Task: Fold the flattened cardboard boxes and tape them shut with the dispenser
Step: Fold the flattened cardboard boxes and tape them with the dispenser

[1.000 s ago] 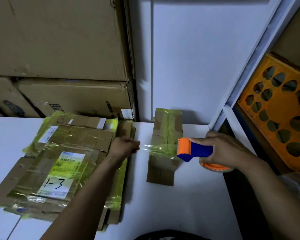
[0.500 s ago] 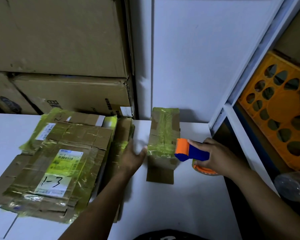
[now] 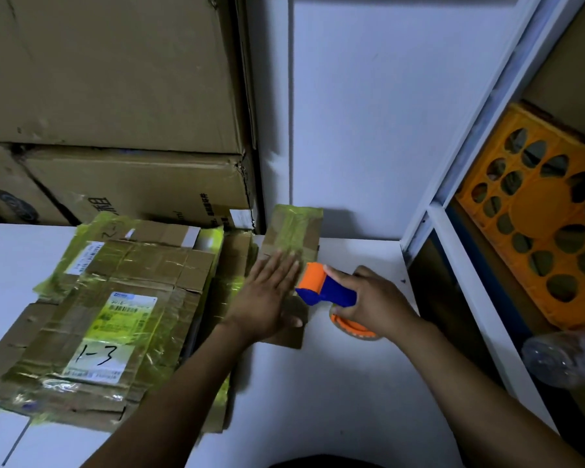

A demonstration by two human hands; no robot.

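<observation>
small box: [image 3: 293,231] long, narrow, folded flat-ish; lies on the white worktop [image 3: 318,417] just right of the stack of flattened boxes [image 3: 115,298]
left hand: [image 3: 267,298] grip apart, fingers straight, palm flat on the small box, pressing it down
right hand: [image 3: 379,298] grip clamped round the handle of the tape dispenser [image 3: 321,285], further right of the stack than the small box; the dispenser's orange head touches or nearly touches the box's right edge, cannot tell which
tape roll: [image 3: 352,329] orange hub under the right hand, mostly hidden
handling, judged: small box looks light; thin corrugated card, stiff across panels, gives at the creases; would slide on the smooth worktop unless pinned
where to hold, judged: flat palm on the top panel, clear of the tape line; or pinch a long edge
surface: brown card wrapped in glossy yellow-green tape, wrinkled, likely slippery under the fingers
stack: same worn card, taped over, white labels, top one marked "1-3"
behind stack: large cartons [image 3: 115,79], plain brown, dented corners
far right of stack: orange crate [image 3: 537,248], hard plastic with round holes, in a shelf bay
</observation>
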